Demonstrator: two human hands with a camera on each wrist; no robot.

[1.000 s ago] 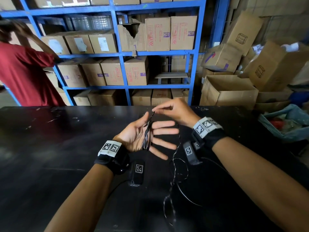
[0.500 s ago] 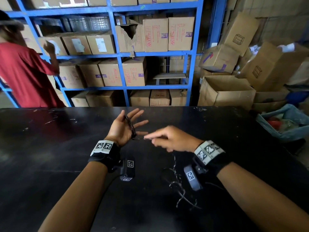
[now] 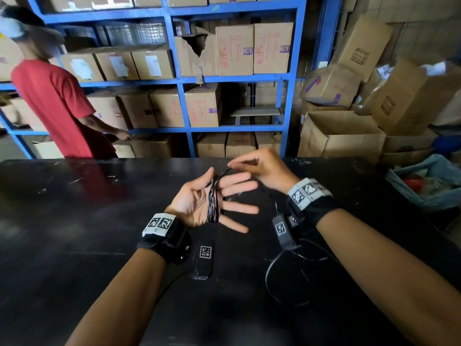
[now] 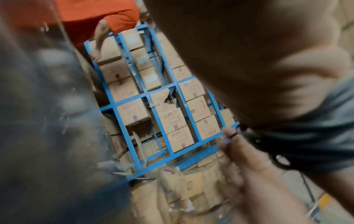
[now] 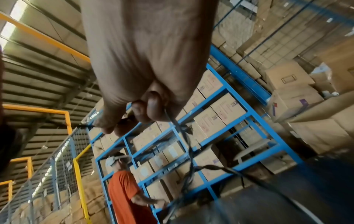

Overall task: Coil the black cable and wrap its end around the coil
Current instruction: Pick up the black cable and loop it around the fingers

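Note:
My left hand (image 3: 232, 191) is held palm up over the black table (image 3: 74, 245), thumb and fingers straight and spread. Several turns of the black cable (image 3: 212, 203) run around its four fingers, across the palm. Just beyond those fingertips, my right hand (image 3: 239, 166) pinches the cable's running part. From there the cable drops past my right wrist to a loose loop (image 3: 272, 278) on the table. In the right wrist view the cable (image 5: 188, 148) hangs from the curled fingers (image 5: 147, 109). The left wrist view is blurred, with the coil (image 4: 306, 144) at the right.
A person in a red shirt (image 3: 57, 106) stands behind the table's far left edge. Blue shelving (image 3: 184, 106) full of cardboard boxes fills the background. Open cartons (image 3: 341, 136) and a blue bin (image 3: 429, 181) sit at the right.
My right hand has swung from the near side of the left fingers up to their far side, carrying the cable around them. The person in red has lowered an arm to a shelf.

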